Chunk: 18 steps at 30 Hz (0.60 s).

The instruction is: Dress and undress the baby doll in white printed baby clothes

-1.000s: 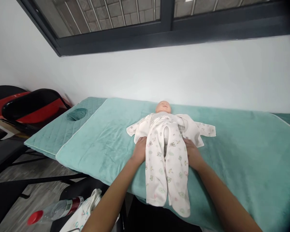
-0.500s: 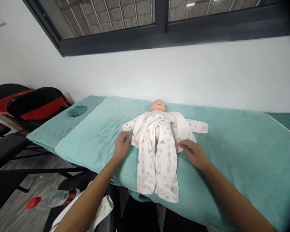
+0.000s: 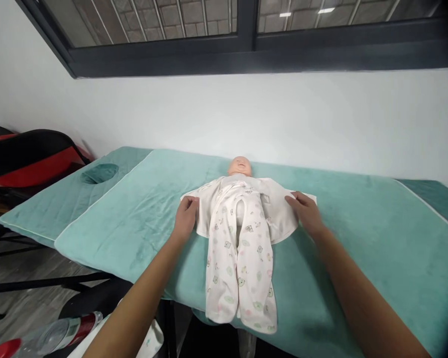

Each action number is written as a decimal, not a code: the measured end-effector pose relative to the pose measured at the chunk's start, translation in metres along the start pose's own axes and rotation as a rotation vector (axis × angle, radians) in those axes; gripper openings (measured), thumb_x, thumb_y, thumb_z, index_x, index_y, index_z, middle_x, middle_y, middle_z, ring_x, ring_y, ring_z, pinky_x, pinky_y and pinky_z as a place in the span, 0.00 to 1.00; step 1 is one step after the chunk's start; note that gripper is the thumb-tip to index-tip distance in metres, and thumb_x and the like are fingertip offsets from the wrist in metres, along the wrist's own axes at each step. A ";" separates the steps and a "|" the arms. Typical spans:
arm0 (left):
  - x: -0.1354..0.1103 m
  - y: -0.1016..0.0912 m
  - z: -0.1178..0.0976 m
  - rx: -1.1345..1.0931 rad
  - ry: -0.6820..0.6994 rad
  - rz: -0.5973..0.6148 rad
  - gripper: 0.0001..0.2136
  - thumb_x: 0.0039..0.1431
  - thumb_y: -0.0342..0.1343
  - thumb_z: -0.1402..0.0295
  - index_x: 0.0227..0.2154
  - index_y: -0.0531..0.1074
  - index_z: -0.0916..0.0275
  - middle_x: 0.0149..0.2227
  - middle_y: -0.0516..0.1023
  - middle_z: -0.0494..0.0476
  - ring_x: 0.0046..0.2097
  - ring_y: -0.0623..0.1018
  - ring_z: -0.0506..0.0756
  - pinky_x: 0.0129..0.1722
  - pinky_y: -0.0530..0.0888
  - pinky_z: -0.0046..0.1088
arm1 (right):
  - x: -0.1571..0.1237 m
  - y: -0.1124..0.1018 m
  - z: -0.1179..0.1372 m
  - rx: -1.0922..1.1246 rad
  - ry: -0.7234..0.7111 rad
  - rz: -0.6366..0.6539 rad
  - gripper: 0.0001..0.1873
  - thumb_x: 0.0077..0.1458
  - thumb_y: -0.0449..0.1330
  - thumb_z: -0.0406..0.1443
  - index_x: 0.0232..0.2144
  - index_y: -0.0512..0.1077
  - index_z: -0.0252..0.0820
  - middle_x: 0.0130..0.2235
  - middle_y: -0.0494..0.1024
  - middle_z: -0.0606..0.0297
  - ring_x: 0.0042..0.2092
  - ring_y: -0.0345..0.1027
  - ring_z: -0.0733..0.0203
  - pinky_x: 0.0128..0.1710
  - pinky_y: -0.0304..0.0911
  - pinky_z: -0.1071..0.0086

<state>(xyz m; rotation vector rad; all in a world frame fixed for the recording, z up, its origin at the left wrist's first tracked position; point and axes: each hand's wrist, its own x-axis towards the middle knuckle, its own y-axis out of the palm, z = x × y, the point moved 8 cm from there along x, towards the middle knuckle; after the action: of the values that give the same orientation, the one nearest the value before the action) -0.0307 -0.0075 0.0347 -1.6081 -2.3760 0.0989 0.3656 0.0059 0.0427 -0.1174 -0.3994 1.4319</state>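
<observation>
A baby doll (image 3: pixel 240 166) lies on its back on a teal towel (image 3: pixel 358 248), with a white printed romper (image 3: pixel 242 248) spread over it, legs hanging toward the table's front edge. My left hand (image 3: pixel 185 217) rests on the romper's left sleeve, fingers curled around its edge. On the other side, my right hand (image 3: pixel 305 213) covers the right sleeve, fingers bent over the cloth.
The towel covers a teal massage table with a face hole (image 3: pixel 99 173) at its left end. Black and red chairs (image 3: pixel 30 161) stand at the left. A plastic bottle (image 3: pixel 56 332) with a red cap and label lies below at the front left, beside white cloth.
Both hands moved up from beside the romper's waist to its sleeves. The view shifted right and nearer.
</observation>
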 end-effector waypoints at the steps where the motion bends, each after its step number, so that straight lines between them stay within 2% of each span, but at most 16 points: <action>1: -0.003 0.005 -0.014 -0.067 -0.012 0.026 0.09 0.59 0.55 0.60 0.30 0.67 0.60 0.27 0.68 0.48 0.29 0.66 0.50 0.30 0.64 0.26 | 0.001 0.005 0.013 0.128 0.025 0.048 0.19 0.55 0.60 0.50 0.24 0.65 0.44 0.26 0.69 0.70 0.29 0.60 0.63 0.29 0.54 0.68; 3: -0.013 0.013 -0.049 -0.159 0.004 0.065 0.09 0.57 0.59 0.61 0.30 0.67 0.60 0.29 0.71 0.48 0.29 0.68 0.49 0.30 0.64 0.25 | 0.002 0.018 0.047 0.279 0.026 0.182 0.16 0.55 0.62 0.49 0.27 0.69 0.44 0.29 0.73 0.68 0.31 0.65 0.61 0.30 0.58 0.68; 5: -0.026 0.028 -0.089 -0.179 0.063 0.225 0.08 0.56 0.61 0.63 0.31 0.69 0.60 0.37 0.76 0.51 0.33 0.72 0.49 0.33 0.67 0.25 | 0.002 0.036 0.089 0.290 -0.078 0.361 0.12 0.54 0.64 0.46 0.31 0.74 0.45 0.40 0.79 0.63 0.42 0.71 0.55 0.38 0.63 0.66; 6: -0.034 0.038 -0.104 -0.179 0.062 0.352 0.08 0.57 0.61 0.63 0.32 0.69 0.60 0.38 0.77 0.52 0.31 0.72 0.48 0.32 0.68 0.25 | -0.002 0.050 0.106 0.272 -0.128 0.523 0.11 0.54 0.64 0.45 0.33 0.75 0.45 0.44 0.79 0.61 0.46 0.71 0.53 0.41 0.65 0.64; 8: -0.047 0.053 -0.125 -0.172 0.062 0.571 0.08 0.60 0.59 0.62 0.34 0.69 0.60 0.36 0.79 0.53 0.28 0.72 0.49 0.29 0.68 0.27 | -0.014 0.074 0.120 0.261 -0.184 0.818 0.13 0.57 0.63 0.45 0.37 0.78 0.44 0.45 0.80 0.58 0.46 0.72 0.53 0.43 0.65 0.62; 9: -0.048 0.056 -0.130 -0.151 0.072 0.610 0.08 0.61 0.58 0.61 0.34 0.69 0.59 0.35 0.79 0.53 0.27 0.72 0.49 0.28 0.68 0.27 | -0.015 0.081 0.118 0.286 -0.190 0.868 0.14 0.58 0.62 0.46 0.38 0.78 0.43 0.42 0.80 0.57 0.42 0.73 0.55 0.41 0.66 0.63; 10: -0.044 0.056 -0.131 -0.113 0.089 0.588 0.08 0.61 0.57 0.60 0.35 0.70 0.59 0.34 0.79 0.53 0.27 0.73 0.50 0.28 0.68 0.27 | -0.010 0.083 0.111 0.334 -0.181 0.823 0.15 0.59 0.60 0.46 0.37 0.78 0.42 0.38 0.80 0.58 0.37 0.72 0.58 0.38 0.65 0.65; 11: -0.035 0.055 -0.128 -0.056 0.110 0.519 0.09 0.61 0.56 0.59 0.35 0.71 0.59 0.33 0.78 0.53 0.29 0.74 0.50 0.29 0.69 0.27 | 0.001 0.081 0.099 0.395 -0.162 0.691 0.15 0.60 0.59 0.47 0.34 0.77 0.42 0.33 0.78 0.61 0.32 0.70 0.61 0.33 0.63 0.67; 13: -0.011 0.054 -0.117 0.103 0.138 0.342 0.10 0.60 0.56 0.57 0.36 0.73 0.59 0.34 0.78 0.53 0.31 0.75 0.51 0.31 0.69 0.27 | 0.022 0.069 0.063 0.493 -0.081 0.309 0.16 0.60 0.59 0.47 0.28 0.73 0.43 0.27 0.73 0.66 0.26 0.62 0.65 0.27 0.55 0.70; 15: 0.014 0.066 -0.104 0.279 0.154 0.249 0.13 0.59 0.56 0.55 0.40 0.74 0.58 0.36 0.78 0.54 0.33 0.75 0.52 0.34 0.70 0.29 | 0.032 0.063 0.031 0.447 0.002 0.035 0.18 0.59 0.59 0.48 0.24 0.69 0.43 0.24 0.69 0.69 0.25 0.58 0.66 0.26 0.52 0.70; 16: 0.025 0.075 -0.099 0.361 0.166 0.237 0.15 0.59 0.56 0.55 0.42 0.75 0.58 0.37 0.78 0.54 0.34 0.76 0.53 0.36 0.70 0.30 | 0.035 0.063 0.022 0.372 0.022 -0.033 0.19 0.58 0.59 0.49 0.23 0.68 0.43 0.24 0.69 0.69 0.26 0.58 0.65 0.27 0.52 0.69; 18: 0.044 0.097 -0.090 0.503 0.174 0.255 0.18 0.59 0.55 0.54 0.46 0.75 0.60 0.37 0.79 0.56 0.37 0.77 0.56 0.39 0.70 0.32 | 0.036 0.069 0.018 0.195 0.022 -0.058 0.20 0.58 0.58 0.50 0.23 0.69 0.43 0.24 0.70 0.68 0.28 0.61 0.63 0.31 0.55 0.68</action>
<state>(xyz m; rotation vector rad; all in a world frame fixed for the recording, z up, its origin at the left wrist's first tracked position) 0.0646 0.0618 0.1094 -1.5767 -1.8144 0.5361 0.2976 0.0485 0.0452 0.0363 -0.2416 1.4039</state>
